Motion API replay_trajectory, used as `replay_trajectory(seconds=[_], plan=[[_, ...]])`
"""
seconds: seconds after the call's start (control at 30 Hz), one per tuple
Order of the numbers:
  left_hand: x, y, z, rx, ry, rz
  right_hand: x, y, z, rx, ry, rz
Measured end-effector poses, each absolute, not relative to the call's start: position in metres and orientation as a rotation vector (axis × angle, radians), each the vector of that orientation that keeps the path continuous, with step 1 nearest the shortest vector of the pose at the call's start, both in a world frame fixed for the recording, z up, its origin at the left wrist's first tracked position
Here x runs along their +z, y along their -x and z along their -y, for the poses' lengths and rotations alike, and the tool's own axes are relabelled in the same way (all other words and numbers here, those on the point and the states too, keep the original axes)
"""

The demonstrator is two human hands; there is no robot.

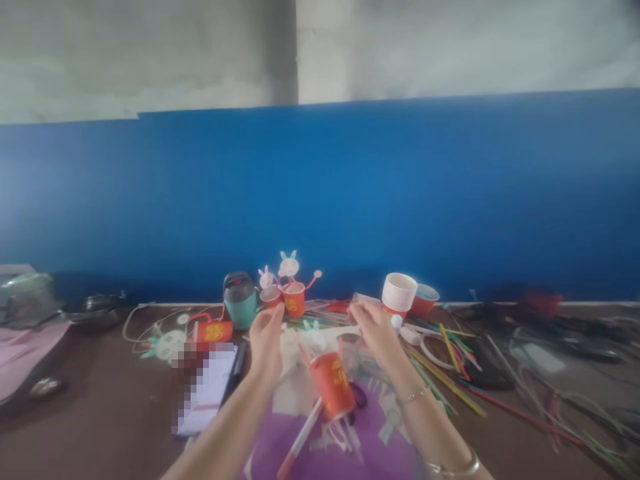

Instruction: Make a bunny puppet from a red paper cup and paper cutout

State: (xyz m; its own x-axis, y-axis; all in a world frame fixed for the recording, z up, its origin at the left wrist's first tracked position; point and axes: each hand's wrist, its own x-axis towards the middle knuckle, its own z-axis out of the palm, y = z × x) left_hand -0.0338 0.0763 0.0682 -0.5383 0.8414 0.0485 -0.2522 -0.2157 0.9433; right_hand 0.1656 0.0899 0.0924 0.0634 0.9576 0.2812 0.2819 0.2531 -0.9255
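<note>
My left hand point(267, 340) is raised over the table, its fingertips drawn together. Opposite it, my right hand point(374, 330) also has its fingers pressed together; whatever either might hold is too small or blurred to make out. Between and below my wrists, a red paper cup point(333, 387) with yellow print lies tilted over a purple mat point(285, 440). Beside the cup lies a white-and-red pen point(301, 437). A white rabbit-face cutout point(315, 339) with green ears sits behind the cup. Dark scissor-like handles point(358, 396) show partly at the cup's right.
Red cups with rabbit cutouts point(294, 300) stand at the back, by a green-and-black container point(241, 303). Stacked white cups point(399, 293) stand back right. Coloured pipe cleaners point(450, 380) spread rightward. A phone-like white screen point(210, 393) lies left, near a toppled red cup point(213, 332).
</note>
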Motion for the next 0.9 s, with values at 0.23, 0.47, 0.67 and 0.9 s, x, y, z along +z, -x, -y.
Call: replay_trajectory(seconds=[0.23, 0.47, 0.67, 0.9], plan=[[0.111, 0.096, -0.060, 1.751, -0.892, -1.404, 0.103, -0.165, -0.082, 0.766, 1.133, 1.385], [0.023, 0.188, 0.038, 1.335, -1.779, -2.074, 0.103, -0.170, -0.085, 0.778, 1.135, 1.362], [-0.011, 0.202, 0.066, 0.969, -2.208, -2.152, 0.101, -0.162, -0.086, 0.849, 1.109, 1.399], [-0.015, 0.195, 0.057, 0.930, -2.356, -2.121, 0.108, -0.163, -0.083, 0.881, 1.154, 1.409]])
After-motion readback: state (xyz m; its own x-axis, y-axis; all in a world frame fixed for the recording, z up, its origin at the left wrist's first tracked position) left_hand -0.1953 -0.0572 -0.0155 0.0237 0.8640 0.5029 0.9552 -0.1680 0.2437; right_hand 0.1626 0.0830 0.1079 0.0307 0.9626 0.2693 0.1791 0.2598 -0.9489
